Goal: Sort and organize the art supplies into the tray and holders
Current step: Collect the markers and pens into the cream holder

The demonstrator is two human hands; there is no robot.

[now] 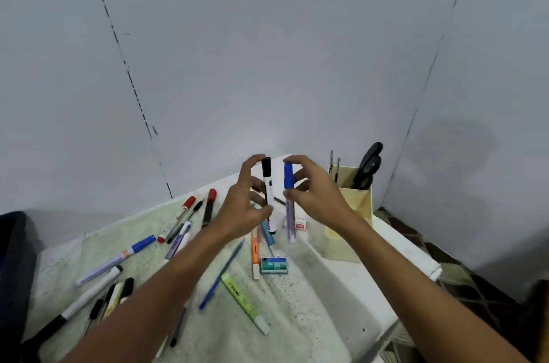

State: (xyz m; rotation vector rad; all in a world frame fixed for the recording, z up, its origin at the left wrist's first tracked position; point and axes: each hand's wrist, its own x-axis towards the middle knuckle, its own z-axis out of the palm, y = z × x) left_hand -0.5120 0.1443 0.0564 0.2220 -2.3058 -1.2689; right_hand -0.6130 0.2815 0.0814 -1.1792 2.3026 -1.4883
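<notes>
Far left, loose supplies are lying scattered on the speckled table (89, 244): a black-capped white marker (89, 294), a blue-capped marker (118, 257) and a red-capped marker (177, 218), all flat, long axes running diagonally.

Centre left, the left hand (243, 208) is holding a black-capped marker (268, 193) upright, cap on top, thumb and fingers curled round its barrel, forefinger arching over the cap.

Just beside it, not touching, the right hand (315, 199) is pinching a blue-capped, lilac-barrelled marker (289, 202) at the cap and upper barrel. It is also standing near vertical, tail pointing down toward the table.

Below the hands an orange pen (255, 247), a blue pen (221, 273), a green highlighter (245, 301) and a small green box (274, 265) are lying flat. The box is reading "No.10"; the highlighter's print is too small to read.

Right of the hands, the cream holder (353, 211) is standing near the table's far right corner, black scissors (368, 168) and thin sticks poking up from it. A small white eraser (300, 222) is lying between marker and holder.

Judgement: both markers are already vertical, so they are needing only a sideways carry rightward and a drop. The right hand is nearer the holder, so its marker is likely going first. No tray is identifiable.
</notes>
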